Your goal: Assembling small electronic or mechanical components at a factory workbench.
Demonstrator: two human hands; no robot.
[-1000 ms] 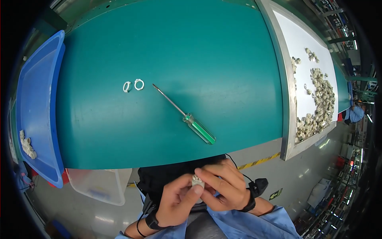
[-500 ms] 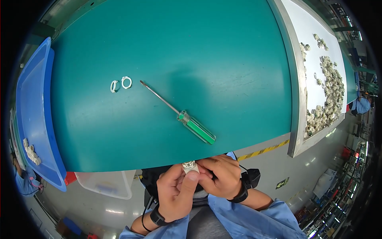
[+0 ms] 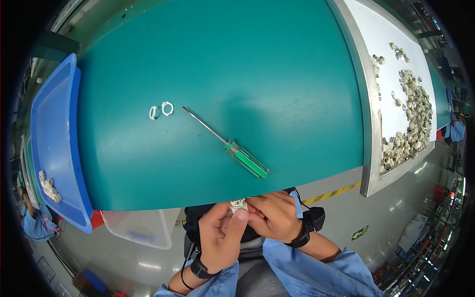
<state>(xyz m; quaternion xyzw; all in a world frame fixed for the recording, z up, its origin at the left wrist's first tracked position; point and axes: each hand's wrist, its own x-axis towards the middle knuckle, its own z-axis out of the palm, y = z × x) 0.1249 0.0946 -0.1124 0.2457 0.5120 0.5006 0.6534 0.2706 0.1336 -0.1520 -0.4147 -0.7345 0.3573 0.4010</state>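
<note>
At the near edge of the table, a small white plastic fitting with a round, metallic-looking end is held upright between my hands. My left hand is closed on it, thumb pressed against its near face. From the other side my right hand pinches it with curled fingertips, which are partly hidden. A screwdriver with a clear and green handle lies just beyond my hands, its tip toward the far left. Two white plastic rings, one tilted and one flatter, lie near that tip.
On the left stands a blue tray with several white fittings in it. A metal-rimmed white tray on the right holds a heap of small parts. Below the table's left edge is a clear plastic bin.
The view has shifted a little, so the tray, rings and screwdriver tip appear farther right. Both hands keep their hold on the fitting with little visible change.
</note>
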